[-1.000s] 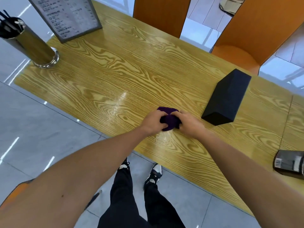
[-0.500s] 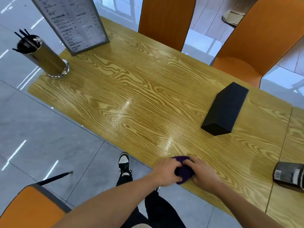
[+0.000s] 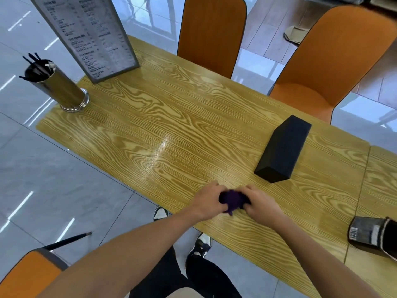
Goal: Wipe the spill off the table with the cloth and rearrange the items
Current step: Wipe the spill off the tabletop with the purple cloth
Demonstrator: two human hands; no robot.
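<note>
Both hands shifted farther onto the table (image 3: 150, 117) since half a second ago, I read left hand (image 3: 207, 202) and right hand (image 3: 261, 203) fingers curled tight round bunched purple cloth (image 3: 233, 200), near front edge, black box (image 3: 283, 148) beyond.

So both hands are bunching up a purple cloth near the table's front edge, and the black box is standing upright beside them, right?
Not quite. In the head view the black box lies on its side, not upright. The rest holds: left hand and right hand bunch the purple cloth near the table front edge.

Bare table (image 3: 171, 130) left of black box (image 3: 283, 147)
</note>
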